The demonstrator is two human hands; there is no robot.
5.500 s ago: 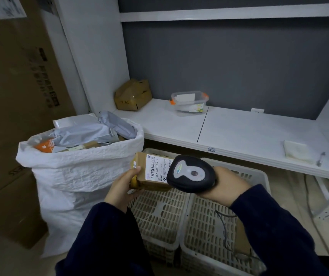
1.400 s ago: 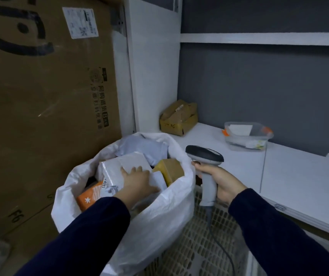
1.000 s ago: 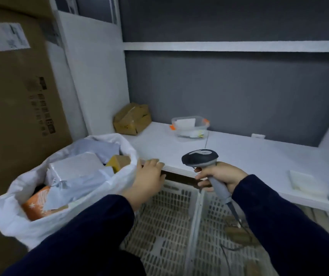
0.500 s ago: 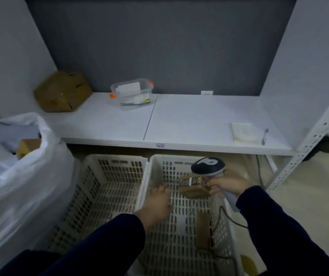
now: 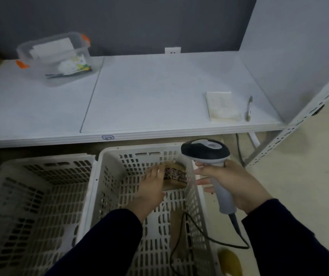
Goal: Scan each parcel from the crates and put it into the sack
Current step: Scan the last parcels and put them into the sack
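A white shelf (image 5: 149, 96) runs the full width of the view against a dark grey wall. Below its front edge, two white slotted crates stand side by side on the floor: the left crate (image 5: 30, 206) and the right crate (image 5: 97, 176).

Both your arms are in dark sleeves. Your left arm reaches forward and down into the right crate. Your left hand (image 5: 149, 189) is palm down, its fingers stretched almost straight and touching the left end of a small brown parcel (image 5: 176, 176). They are blurred, but they do not look curled round it.

Your right hand (image 5: 233, 182) is raised just beyond the right crate's right rim, wrapped round the grey handle of a barcode scanner (image 5: 205, 151). The scanner stands nearly upright, with its dark head on top, level with the crate's far rim. Its black cable (image 5: 209, 238) loops down into the crate.

The small parcel sits in the far right corner of the right crate. Its long axis runs left to right, along the crate's far wall, and a dark-printed band faces up.

A second, flat brown parcel (image 5: 176, 226) lies on the crate floor nearer you, lengthwise towards you, with the cable across it.

On the shelf, a clear tub with orange clips (image 5: 56, 56) sits far left. A white folded cloth (image 5: 222, 106) and a pen-like object (image 5: 249, 108) lie at the right.
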